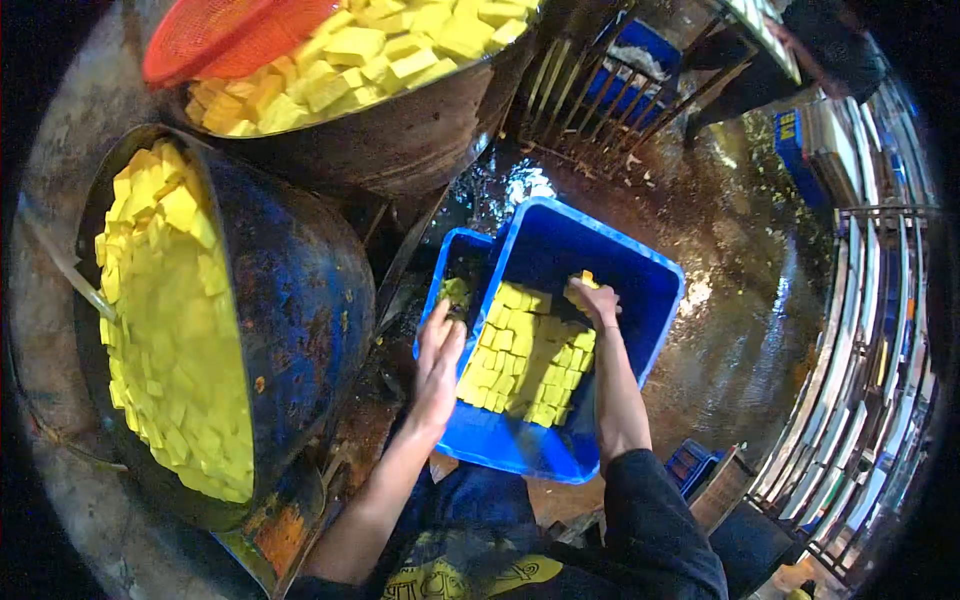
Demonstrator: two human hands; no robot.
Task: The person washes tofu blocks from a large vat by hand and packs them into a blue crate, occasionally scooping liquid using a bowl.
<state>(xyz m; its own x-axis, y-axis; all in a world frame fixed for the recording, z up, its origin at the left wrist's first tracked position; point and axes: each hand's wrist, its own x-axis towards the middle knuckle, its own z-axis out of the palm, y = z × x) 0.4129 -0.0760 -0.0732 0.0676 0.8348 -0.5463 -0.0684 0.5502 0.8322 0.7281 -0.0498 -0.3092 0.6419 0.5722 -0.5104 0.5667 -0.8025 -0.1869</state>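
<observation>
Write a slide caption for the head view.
Right hand holding a yellow block in a large blue tub of packed blocks, left hand at a smaller blue bin, dark vats alongside.

On the front of the dark shirt (650, 520), lettering (440, 580) is printed, but no whole word can be read with certainty. On a blue box (791, 160) at upper right, yellow characters (788, 126) are seen, too small to be read.
</observation>
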